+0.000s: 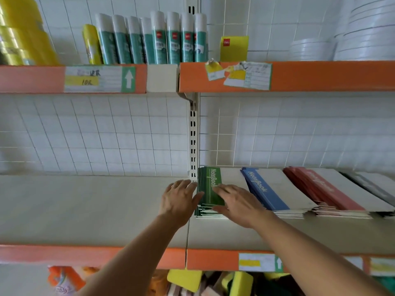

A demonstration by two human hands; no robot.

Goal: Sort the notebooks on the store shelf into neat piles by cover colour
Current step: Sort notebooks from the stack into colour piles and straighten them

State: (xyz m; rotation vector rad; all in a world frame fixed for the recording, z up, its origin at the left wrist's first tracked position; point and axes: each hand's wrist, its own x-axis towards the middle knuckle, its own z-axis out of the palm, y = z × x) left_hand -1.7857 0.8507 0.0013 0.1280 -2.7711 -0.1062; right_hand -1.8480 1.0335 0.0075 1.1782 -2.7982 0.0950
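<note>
Shelf (85, 210) cream, orange-edged, white grid backing; green notebook pile (210, 195), blue pile (267, 191), red pile (320, 191) side by side. Left hand (179, 199), right hand (239, 204) flat-fingered against green pile.

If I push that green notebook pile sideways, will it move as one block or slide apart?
The green notebook pile would probably shear: its lower edges already sit stepped, and the covers look smooth. The notebooks look thin, so each likely bends if lifted by one corner. With the left hand against its side and the right hand on top, it should move together.
</note>
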